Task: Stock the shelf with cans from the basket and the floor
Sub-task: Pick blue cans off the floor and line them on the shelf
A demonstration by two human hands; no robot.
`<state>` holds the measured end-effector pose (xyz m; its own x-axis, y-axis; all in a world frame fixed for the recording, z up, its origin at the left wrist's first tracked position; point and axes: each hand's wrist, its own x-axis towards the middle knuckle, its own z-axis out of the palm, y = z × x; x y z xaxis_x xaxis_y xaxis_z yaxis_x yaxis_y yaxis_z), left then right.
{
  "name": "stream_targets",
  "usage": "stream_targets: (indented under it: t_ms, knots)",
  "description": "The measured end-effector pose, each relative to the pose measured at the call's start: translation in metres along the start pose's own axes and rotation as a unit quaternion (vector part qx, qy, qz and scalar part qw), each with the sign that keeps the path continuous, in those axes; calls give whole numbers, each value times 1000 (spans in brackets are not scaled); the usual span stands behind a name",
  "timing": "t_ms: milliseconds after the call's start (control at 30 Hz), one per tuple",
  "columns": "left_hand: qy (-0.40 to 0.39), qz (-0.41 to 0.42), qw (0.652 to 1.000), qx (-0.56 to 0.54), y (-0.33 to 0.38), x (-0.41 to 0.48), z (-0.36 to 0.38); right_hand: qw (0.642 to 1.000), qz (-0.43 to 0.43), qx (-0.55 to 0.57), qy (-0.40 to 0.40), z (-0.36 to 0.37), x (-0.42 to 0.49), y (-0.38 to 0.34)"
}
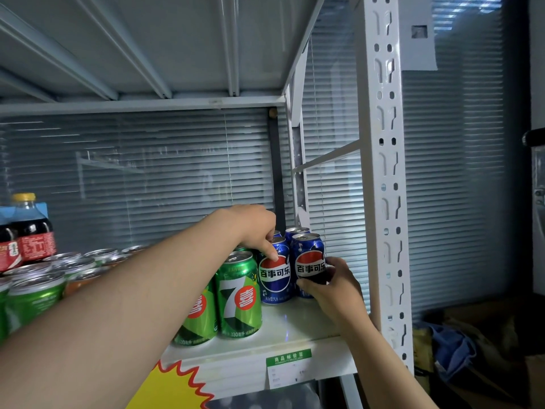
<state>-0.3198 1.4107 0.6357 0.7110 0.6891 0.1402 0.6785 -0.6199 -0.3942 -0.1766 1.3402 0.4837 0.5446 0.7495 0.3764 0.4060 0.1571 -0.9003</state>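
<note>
Head view: the right hand's (330, 287) fingers and thumb curl round the lower side of an upright blue aluminium cola can (308, 261) with a red-and-white roundel, which stands at 11 o'clock from the palm. The left hand (256, 228) curls over the rim of a second blue aluminium cola can (275, 276) at its 5 o'clock, index finger pressed on the label. Both cans stand side by side on the white metal shelf board (295, 323), with green aluminium soda cans (239, 296) at their 8 o'clock.

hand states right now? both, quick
Left hand: fingers curled over the top of the left blue can, holding it.
Right hand: grips the right blue can.
</note>
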Motion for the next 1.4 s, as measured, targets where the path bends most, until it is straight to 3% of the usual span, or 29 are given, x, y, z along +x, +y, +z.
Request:
stream_targets:
  t_ms: [500, 700, 900, 1067, 1200, 1400]
  knots:
    - [-14, -34, 999, 0, 4, -7, -3, 1000, -11, -17, 12, 1, -3, -7]
    - [44, -70, 990, -112, -2, -25, -7, 1000, -5, -10, 15, 2, -7, -16]
    - [191, -125, 921, -315, -2, -51, 8, 992, -85, -20, 87, -1, -27, -35]
    - [299, -160, 842, -419, 2, -68, 8, 949, -224, -17, 220, 9, -41, -58]
    - [390, -173, 791, -439, 3, -78, 14, 953, -196, 111, 202, 20, -46, -88]
    - [432, -167, 781, -418, 15, -92, 38, 966, -176, 124, 145, 50, -58, -97]
